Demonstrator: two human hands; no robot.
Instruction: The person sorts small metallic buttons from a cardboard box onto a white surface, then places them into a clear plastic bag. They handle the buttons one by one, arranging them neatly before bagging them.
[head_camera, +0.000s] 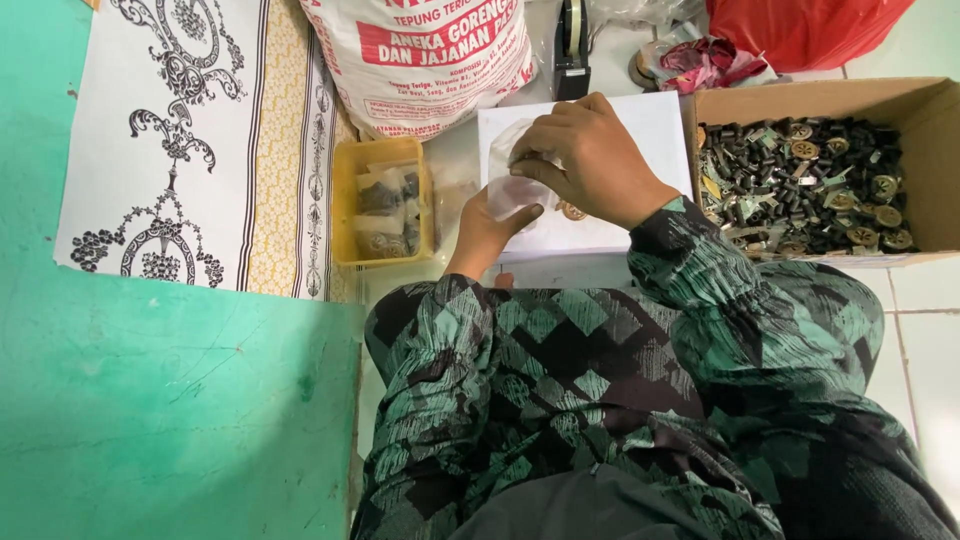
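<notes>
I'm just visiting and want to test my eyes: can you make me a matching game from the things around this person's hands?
Things:
1. yellow tub
2. cardboard box
3. white box
4. red bag

Descriptions:
A. full of small dark metal parts
B. under both hands
C. holds small filled clear packets
D. at the top edge, behind the cardboard box

Pairs: 1-C, 2-A, 3-B, 4-D

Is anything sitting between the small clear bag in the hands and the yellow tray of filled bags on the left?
Nothing visible does. Both the left hand and right hand hold the small clear bag over the white box. Only a bare strip of surface separates it from the yellow tray.
</notes>
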